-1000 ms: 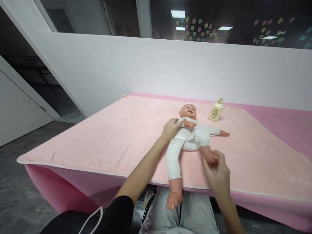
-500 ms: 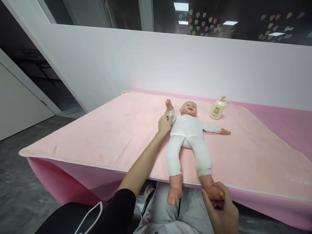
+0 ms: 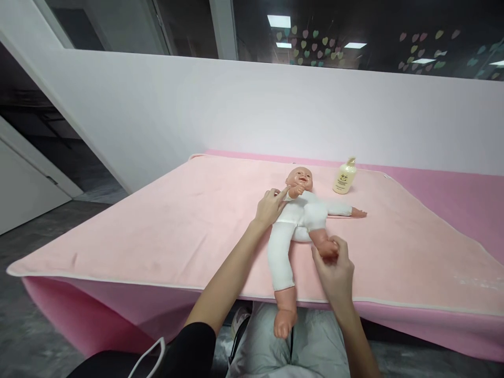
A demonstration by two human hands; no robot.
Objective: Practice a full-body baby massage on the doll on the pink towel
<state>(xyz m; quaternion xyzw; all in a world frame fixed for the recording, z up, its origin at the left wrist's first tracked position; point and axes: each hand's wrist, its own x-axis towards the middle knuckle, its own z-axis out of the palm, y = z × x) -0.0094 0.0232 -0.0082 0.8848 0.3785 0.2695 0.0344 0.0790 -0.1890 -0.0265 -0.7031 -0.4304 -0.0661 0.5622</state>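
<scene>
A baby doll (image 3: pixel 289 214) with a white cloth body lies on its back on a pink blanket (image 3: pixel 177 226), its head towards the wall. My left hand (image 3: pixel 271 206) is closed on the doll's arm on the left, which is folded across the chest with its fist below the chin. The doll's foot on the right is in my right hand (image 3: pixel 334 268), fingers wrapped round it, with that leg bent up towards the belly. The other leg (image 3: pixel 280 252) stretches straight, its foot over the table's front edge. The far arm lies out to the right.
A pale yellow pump bottle (image 3: pixel 344 177) stands on the blanket right of the doll's head. Behind the table rises a white partition (image 3: pixel 252 110) with dark glass above. The table's front edge runs just above my lap.
My right hand has lifted the doll's foot up and away from me, bending the leg. My left hand has brought the doll's arm from beside the head across its chest.
</scene>
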